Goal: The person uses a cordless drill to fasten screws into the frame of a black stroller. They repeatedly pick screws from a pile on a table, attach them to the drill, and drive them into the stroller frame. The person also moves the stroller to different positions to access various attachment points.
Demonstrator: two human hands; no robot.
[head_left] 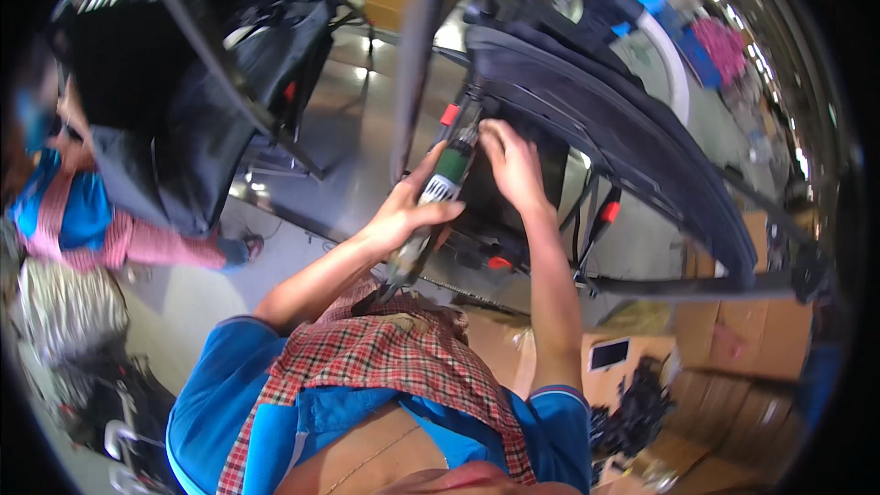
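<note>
The power tool [448, 168] looks cased in smooth plastic. At upper right of the frame, the curved panel [587, 110] looks like matt cloth; the tube [210, 51] at upper left, smooth metal. The floor [353, 82] is glossy, the apron [367, 353] woven cloth, the lower-right box [765, 339] matt cardboard, the left-edge sack [75, 307] crinkled plastic.

Got my left hand [403, 215] wrapped around this green power tool [451, 165], right hand [515, 165] up by its front end, near a curved black panel [587, 119]. Kinda blurry there, so can't swear that hand's touching. Coworker [87, 220] off to my left.
</note>
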